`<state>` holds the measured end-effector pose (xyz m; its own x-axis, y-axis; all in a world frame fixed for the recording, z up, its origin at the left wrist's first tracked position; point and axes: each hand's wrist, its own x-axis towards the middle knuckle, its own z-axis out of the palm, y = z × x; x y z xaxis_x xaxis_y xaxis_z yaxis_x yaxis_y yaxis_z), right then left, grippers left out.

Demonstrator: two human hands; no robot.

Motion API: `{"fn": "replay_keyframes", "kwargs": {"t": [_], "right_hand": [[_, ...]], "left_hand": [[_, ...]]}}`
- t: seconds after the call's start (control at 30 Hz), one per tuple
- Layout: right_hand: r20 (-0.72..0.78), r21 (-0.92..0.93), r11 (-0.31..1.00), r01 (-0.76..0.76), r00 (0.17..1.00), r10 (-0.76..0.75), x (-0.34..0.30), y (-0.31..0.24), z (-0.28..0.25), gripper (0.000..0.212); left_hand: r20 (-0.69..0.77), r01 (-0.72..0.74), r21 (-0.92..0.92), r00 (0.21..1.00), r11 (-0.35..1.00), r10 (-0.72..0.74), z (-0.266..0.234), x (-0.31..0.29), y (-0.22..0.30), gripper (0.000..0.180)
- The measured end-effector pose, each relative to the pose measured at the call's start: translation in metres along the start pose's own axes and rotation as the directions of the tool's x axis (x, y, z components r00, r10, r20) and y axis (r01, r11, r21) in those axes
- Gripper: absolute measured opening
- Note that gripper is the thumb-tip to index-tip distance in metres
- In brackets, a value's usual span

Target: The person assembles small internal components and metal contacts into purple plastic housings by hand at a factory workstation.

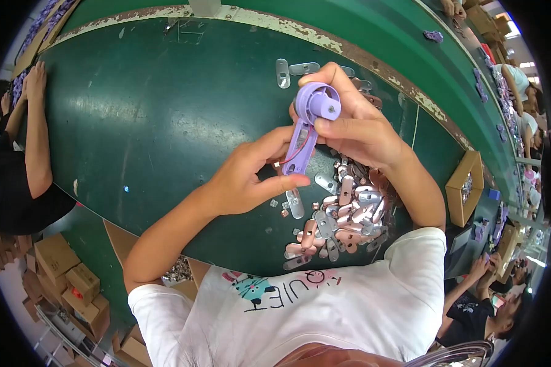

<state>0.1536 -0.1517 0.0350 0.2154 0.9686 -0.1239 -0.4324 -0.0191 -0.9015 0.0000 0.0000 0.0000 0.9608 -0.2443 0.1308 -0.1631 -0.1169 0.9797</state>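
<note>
A purple device (307,114) sits just above and right of the frame's centre, raised over the table and tilted, its round, ring-shaped head toward the top and its long handle slanting down and slightly left. The handle's inside is exposed, and a thin red wire (297,152) runs along it to a small white connector (278,164) at its left edge. The right hand (367,131) grasps the head, thumb in front and forefinger curled over the top. The left hand (248,174) grasps the handle from the left, its thumb at the lower end and its other fingers partly hidden behind.

Below the hands, right of centre, lies a heap of oval metallic plates (347,211), pinkish and silvery. Two clear oval pieces (282,74) lie near the right hand, toward the top. All rest on a dark green table (147,122). A cardboard box (450,189) stands at its right side, and stacked cartons (60,257) fill the lower left. At the left edge, a co-worker's forearm (38,140) rests along the table's rim.
</note>
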Motion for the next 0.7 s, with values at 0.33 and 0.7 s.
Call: {"fn": "replay_keyframes", "kwargs": {"t": [0.33,0.7], "right_hand": [[-0.423,-0.867,0.468,-0.173,0.752,-0.505,0.044,-0.069,-0.163,0.043],[0.428,-0.904,-0.166,0.394,0.828,-0.363,0.023,-0.009,-0.039,0.017]], "left_hand": [[-0.381,0.196,0.339,0.923,0.920,-0.056,-0.004,0.009,0.005,0.035],[-0.169,0.081,0.769,0.982,0.634,0.079,-0.007,-0.003,0.008,0.018]]}}
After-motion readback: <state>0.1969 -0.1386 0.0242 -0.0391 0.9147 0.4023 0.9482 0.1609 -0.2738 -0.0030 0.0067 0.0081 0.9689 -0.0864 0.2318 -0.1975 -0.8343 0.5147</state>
